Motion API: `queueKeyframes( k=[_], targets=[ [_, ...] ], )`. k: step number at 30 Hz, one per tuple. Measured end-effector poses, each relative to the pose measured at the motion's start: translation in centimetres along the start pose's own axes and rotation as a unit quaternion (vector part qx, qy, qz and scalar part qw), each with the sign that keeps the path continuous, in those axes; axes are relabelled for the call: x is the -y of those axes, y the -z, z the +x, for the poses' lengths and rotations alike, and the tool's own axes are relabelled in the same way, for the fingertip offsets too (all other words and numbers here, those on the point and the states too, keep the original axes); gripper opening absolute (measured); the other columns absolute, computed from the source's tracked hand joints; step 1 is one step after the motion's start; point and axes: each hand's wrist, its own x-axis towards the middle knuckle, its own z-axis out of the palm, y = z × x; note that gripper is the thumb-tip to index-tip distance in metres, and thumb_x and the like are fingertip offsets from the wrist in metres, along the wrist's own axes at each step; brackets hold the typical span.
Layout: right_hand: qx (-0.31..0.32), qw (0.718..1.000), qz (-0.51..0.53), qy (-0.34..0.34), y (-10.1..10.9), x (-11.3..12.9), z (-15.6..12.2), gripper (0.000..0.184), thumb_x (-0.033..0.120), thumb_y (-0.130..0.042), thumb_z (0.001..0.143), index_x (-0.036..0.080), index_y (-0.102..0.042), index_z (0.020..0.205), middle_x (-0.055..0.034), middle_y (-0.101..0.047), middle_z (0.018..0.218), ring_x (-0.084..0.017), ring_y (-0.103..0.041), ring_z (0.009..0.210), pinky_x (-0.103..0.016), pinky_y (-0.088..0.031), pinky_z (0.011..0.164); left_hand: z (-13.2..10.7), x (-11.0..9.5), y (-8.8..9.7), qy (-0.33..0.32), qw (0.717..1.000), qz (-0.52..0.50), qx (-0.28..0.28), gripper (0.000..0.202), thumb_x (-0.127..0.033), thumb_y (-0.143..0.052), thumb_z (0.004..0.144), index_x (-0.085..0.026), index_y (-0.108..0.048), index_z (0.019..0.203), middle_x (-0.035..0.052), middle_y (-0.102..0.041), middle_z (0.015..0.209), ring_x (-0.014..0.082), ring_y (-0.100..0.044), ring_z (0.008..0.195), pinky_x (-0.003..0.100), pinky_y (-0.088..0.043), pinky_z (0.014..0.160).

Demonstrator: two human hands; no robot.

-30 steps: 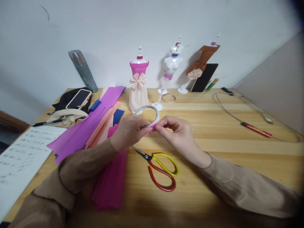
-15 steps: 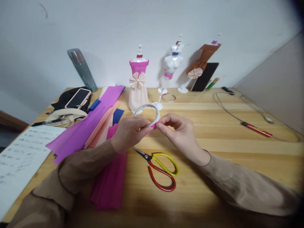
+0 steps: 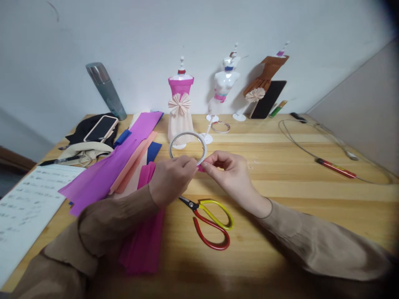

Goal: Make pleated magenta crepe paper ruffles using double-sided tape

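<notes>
The person's left hand (image 3: 173, 178), at the centre of the frame, is closed on the lower rim of a white tape roll (image 3: 205, 151), which is held up over the table (image 3: 296, 216) with its ring facing the camera. The right hand (image 3: 232, 176), just right of centre, has thumb and forefinger pinched on a pink scrap (image 3: 200, 169) at the roll's lower right; whether the scrap sticks to the tape cannot be told.

Below the hands lie scissors (image 3: 195, 206) with one red and one yellow handle. Magenta paper (image 3: 145, 245) runs under the left forearm at lower centre, and purple paper (image 3: 124, 153) lies left of centre.

In the upper left a grey bottle (image 3: 107, 91) with a metallic cap slants near the wall; its contents are hidden. A small green tube (image 3: 278, 109) with a gold-coloured end, its inside also out of sight, lies at upper right beside a black tablet (image 3: 271, 99). A pink-topped dress form (image 3: 181, 118) stands at upper centre, behind the roll. At left, a phone (image 3: 100, 129) rests on black cloth (image 3: 79, 128).
</notes>
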Motion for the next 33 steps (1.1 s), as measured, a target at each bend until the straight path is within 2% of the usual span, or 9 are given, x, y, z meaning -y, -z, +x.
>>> queueKeyframes(
  k=[6, 11, 13, 17, 20, 23, 26, 29, 33],
  targets=[
    [-0.032, 0.972, -0.146, 0.182, 0.29, 0.4, -0.54, 0.014, 0.02, -0.059, 0.082, 0.02, -0.057, 0.068, -0.0025, -0.063, 0.067, -0.016, -0.059, 0.062, -0.03, -0.047, 0.06, 0.27, 0.08, -0.01, 0.075, 0.992, -0.096, 0.028, 0.023, -0.022, -0.056, 0.087, -0.015, -0.062, 0.066, -0.0009, -0.06, 0.06, 0.0096, -0.05, 0.053, 0.023, -0.029, 0.051],
    [-0.039, 0.936, -0.212, 0.279, 0.59, -0.18, -0.57, 0.009, 0.016, -0.059, 0.083, 0.021, -0.058, 0.074, -0.0051, -0.065, 0.072, -0.018, -0.06, 0.068, -0.032, -0.047, 0.061, 0.63, 0.26, 0.12, 0.109, 0.976, -0.183, 0.033, 0.022, -0.02, -0.061, 0.083, -0.015, -0.061, 0.062, -0.0049, -0.049, 0.052, 0.0064, -0.041, 0.049, 0.021, -0.028, 0.051],
    [-0.032, 0.945, -0.198, 0.26, 0.63, -0.19, -0.47, 0.009, 0.018, -0.06, 0.082, 0.021, -0.06, 0.074, -0.0054, -0.066, 0.073, -0.019, -0.061, 0.069, -0.032, -0.048, 0.063, 0.63, 0.34, 0.07, 0.112, 0.975, -0.191, 0.033, 0.022, -0.02, -0.061, 0.083, -0.015, -0.062, 0.062, -0.005, -0.048, 0.051, 0.0063, -0.041, 0.049, 0.02, -0.028, 0.05],
    [-0.02, 0.992, -0.067, 0.106, 0.46, -0.01, -0.1, 0.012, 0.025, -0.063, 0.08, 0.019, -0.062, 0.07, -0.0028, -0.066, 0.068, -0.016, -0.06, 0.062, -0.031, -0.049, 0.061, 0.32, 0.29, -0.22, 0.091, 0.986, -0.137, 0.021, 0.025, -0.023, -0.056, 0.087, -0.015, -0.062, 0.064, -0.0029, -0.054, 0.056, 0.0078, -0.045, 0.051, 0.022, -0.029, 0.051],
    [-0.013, 1.0, 0.005, 0.017, 0.24, -0.11, 0.18, 0.014, 0.029, -0.066, 0.075, 0.017, -0.063, 0.067, -0.0031, -0.066, 0.065, -0.015, -0.059, 0.059, -0.03, -0.049, 0.058, 0.0, 0.03, -0.36, 0.04, 0.997, -0.066, -0.012, 0.026, -0.024, -0.052, 0.091, -0.015, -0.062, 0.07, 0.0003, -0.06, 0.062, 0.0101, -0.049, 0.053, 0.024, -0.029, 0.052],
    [-0.01, 0.999, 0.035, -0.022, 0.06, -0.27, 0.26, 0.015, 0.028, -0.066, 0.073, 0.017, -0.062, 0.064, -0.003, -0.064, 0.063, -0.015, -0.058, 0.057, -0.03, -0.048, 0.056, -0.19, -0.22, -0.36, 0.005, 0.999, -0.02, -0.025, 0.025, -0.022, -0.05, 0.093, -0.015, -0.062, 0.072, 0.001, -0.061, 0.062, 0.0107, -0.05, 0.053, 0.025, -0.029, 0.051],
    [-0.025, 1.0, -0.007, 0.013, -0.03, -0.2, 0.07, 0.012, 0.024, -0.062, 0.074, 0.018, -0.06, 0.064, -0.0017, -0.063, 0.062, -0.014, -0.057, 0.058, -0.029, -0.047, 0.058, -0.19, -0.27, -0.34, 0.02, 0.999, -0.027, -0.008, 0.025, -0.023, -0.049, 0.092, -0.015, -0.062, 0.072, 0.0007, -0.061, 0.063, 0.0103, -0.051, 0.053, 0.024, -0.029, 0.051],
    [-0.052, 0.988, -0.094, 0.107, -0.04, 0.02, -0.21, 0.013, 0.019, -0.059, 0.077, 0.02, -0.057, 0.064, -0.0008, -0.061, 0.063, -0.014, -0.056, 0.06, -0.03, -0.046, 0.06, -0.06, -0.17, -0.37, 0.058, 0.996, -0.071, 0.015, 0.026, -0.024, -0.052, 0.09, -0.015, -0.061, 0.068, -0.0001, -0.061, 0.062, 0.0096, -0.05, 0.053, 0.024, -0.029, 0.051],
    [-0.061, 0.958, -0.17, 0.223, 0.09, 0.07, -0.46, 0.015, 0.017, -0.057, 0.079, 0.022, -0.054, 0.066, -0.0016, -0.061, 0.066, -0.016, -0.057, 0.062, -0.03, -0.046, 0.059, 0.16, -0.05, -0.43, 0.091, 0.986, -0.136, 0.031, 0.024, -0.022, -0.057, 0.086, -0.015, -0.059, 0.063, -0.0025, -0.054, 0.056, 0.0085, -0.046, 0.052, 0.022, -0.029, 0.052]
  ],
)
